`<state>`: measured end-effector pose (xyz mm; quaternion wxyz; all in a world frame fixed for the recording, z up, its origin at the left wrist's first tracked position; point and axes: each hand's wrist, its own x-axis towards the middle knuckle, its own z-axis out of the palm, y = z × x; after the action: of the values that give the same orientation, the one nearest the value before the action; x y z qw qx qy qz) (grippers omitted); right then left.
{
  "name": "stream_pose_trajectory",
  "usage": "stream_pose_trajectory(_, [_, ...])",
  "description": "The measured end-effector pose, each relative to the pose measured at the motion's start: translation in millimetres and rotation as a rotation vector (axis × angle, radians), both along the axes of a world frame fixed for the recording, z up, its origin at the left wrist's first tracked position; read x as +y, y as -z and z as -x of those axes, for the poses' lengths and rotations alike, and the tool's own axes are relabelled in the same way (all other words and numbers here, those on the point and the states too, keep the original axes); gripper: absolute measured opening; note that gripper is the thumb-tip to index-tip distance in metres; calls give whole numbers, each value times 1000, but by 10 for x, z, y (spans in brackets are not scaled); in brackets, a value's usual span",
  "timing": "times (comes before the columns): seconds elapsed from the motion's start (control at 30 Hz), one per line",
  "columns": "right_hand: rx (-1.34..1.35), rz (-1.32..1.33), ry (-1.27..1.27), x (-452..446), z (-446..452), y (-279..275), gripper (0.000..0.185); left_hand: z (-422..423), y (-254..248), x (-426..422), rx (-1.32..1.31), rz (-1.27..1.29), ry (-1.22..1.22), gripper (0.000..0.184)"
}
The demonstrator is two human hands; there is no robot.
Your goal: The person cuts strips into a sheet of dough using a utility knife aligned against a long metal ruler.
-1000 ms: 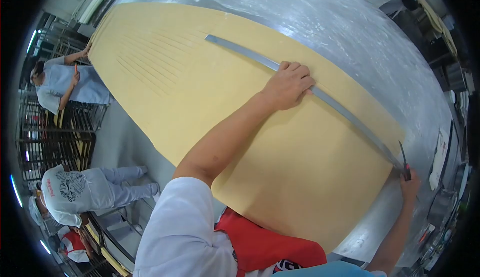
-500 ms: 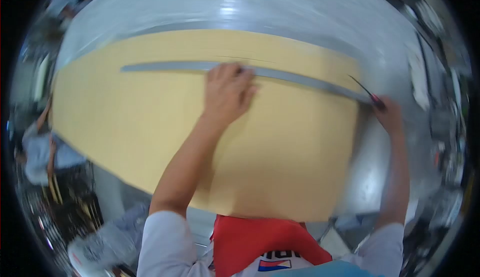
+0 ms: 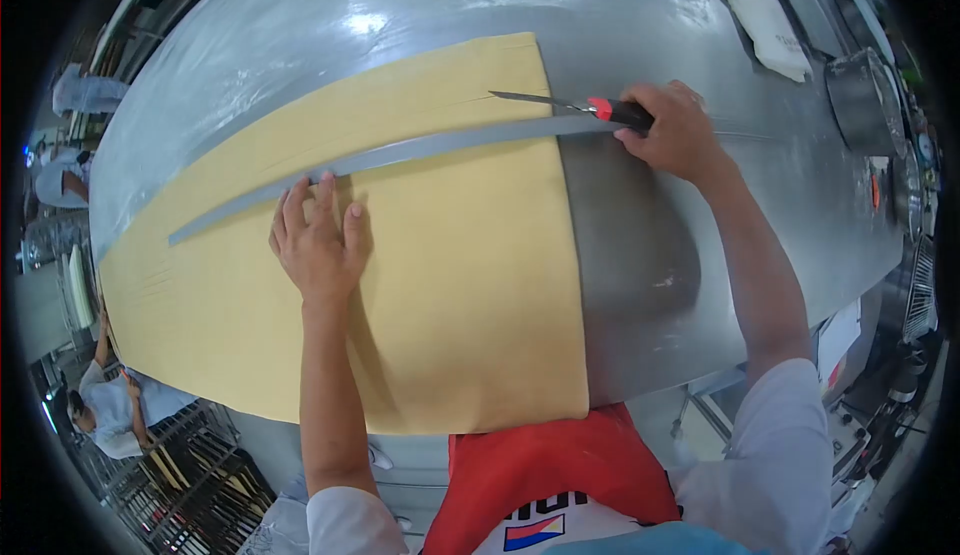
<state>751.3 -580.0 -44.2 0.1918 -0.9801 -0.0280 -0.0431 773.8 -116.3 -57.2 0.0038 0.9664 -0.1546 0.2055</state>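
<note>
A wide pale yellow sheet, like rolled dough [image 3: 470, 285], lies flat over the metal table. Across its far part rests a long grey metal ruler [image 3: 430, 148], its right end sticking out past the sheet's edge. My left hand [image 3: 325, 245] has its fingers spread, with the fingertips touching the ruler left of its middle. In my right hand [image 3: 675, 130] is a knife [image 3: 625, 113] with a black and red handle. Its thin blade points left, above the sheet beyond the ruler. The ruler's right end reaches my right fingers; whether they grip it is hidden.
Shiny steel table [image 3: 640, 255] extends right of and beyond the sheet. A white printed bag [image 3: 760, 15] and a metal pot [image 3: 865, 105] are at the far right. A co-worker [image 3: 115, 405] stands at the left near a rack [image 3: 190, 475].
The view has turned, so the sheet's right edge sits further left. My left hand is further left along the ruler, with fingers more spread. The knife blade has swung to point left.
</note>
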Motion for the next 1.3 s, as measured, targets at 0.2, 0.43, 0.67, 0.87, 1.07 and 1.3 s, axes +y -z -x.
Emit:
stream_pose_trajectory(0.2, [-27,-30,-22,-48,-148,96,34,-10,-26,-20,34,-35,-11,54])
stream_pose_trajectory(0.43, [-50,-55,-85,-83,-216,108,34,-28,-13,-16,41,-32,5,56])
stream_pose_trajectory(0.67, [15,-16,-67,-47,-209,39,30,-36,-20,-7,63,-37,7,56])
stream_pose_trajectory(0.87, [-89,-50,-108,-140,-258,138,30,-36,-59,-22,148,-67,-23,55])
stream_pose_trajectory(1.07, [218,-261,-82,41,-776,-299,30,-81,-148,-23,138,-33,30,53])
stream_pose_trajectory(1.3, [165,-352,-608,2218,-1465,-539,37,23,-167,44,171,145,89,52])
